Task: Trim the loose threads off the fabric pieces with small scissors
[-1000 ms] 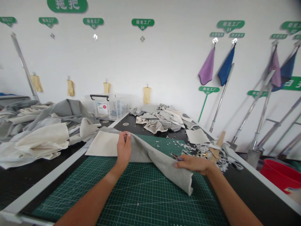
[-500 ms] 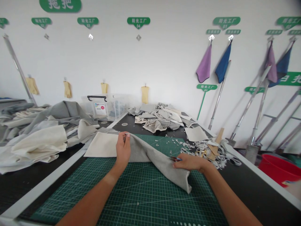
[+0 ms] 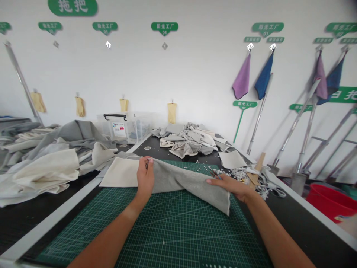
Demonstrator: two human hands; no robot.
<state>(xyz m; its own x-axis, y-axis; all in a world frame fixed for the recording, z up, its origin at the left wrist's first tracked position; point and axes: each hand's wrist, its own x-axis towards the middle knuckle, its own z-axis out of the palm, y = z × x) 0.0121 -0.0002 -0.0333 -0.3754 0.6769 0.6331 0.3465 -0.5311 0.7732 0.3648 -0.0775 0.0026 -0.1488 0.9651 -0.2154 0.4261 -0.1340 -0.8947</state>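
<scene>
The right hand (image 3: 230,185) has moved up and out toward the counter's right edge since half a second ago. It has carried its end of the long grey knit cloth (image 3: 181,182) with it, so the cloth now runs straighter and its loose corner hangs just above the green gridded cutting mat (image 3: 167,230). That hand is closed over the cloth's right end, fingers curled on top. Something small and coloured shows by the fingertips, too blurred to identify. The left hand (image 3: 145,178) sits near the mat's far edge, thumb and fingers pinched shut on the cloth's upper edge. Gripped at two points like this, the cloth is stretched between the hands and part of it is lifted off the mat. Its left end lies over a flat cream fabric rectangle (image 3: 119,173) at the mat's far left corner. A heap of grey and cream fabric (image 3: 50,160) covers the counter's left side. A litter of pale offcuts (image 3: 245,175) lies by the right edge, just beyond the right hand. A second heap of cut pieces (image 3: 186,143) lies at the far end, beside a clear plastic storage box (image 3: 125,126).
</scene>
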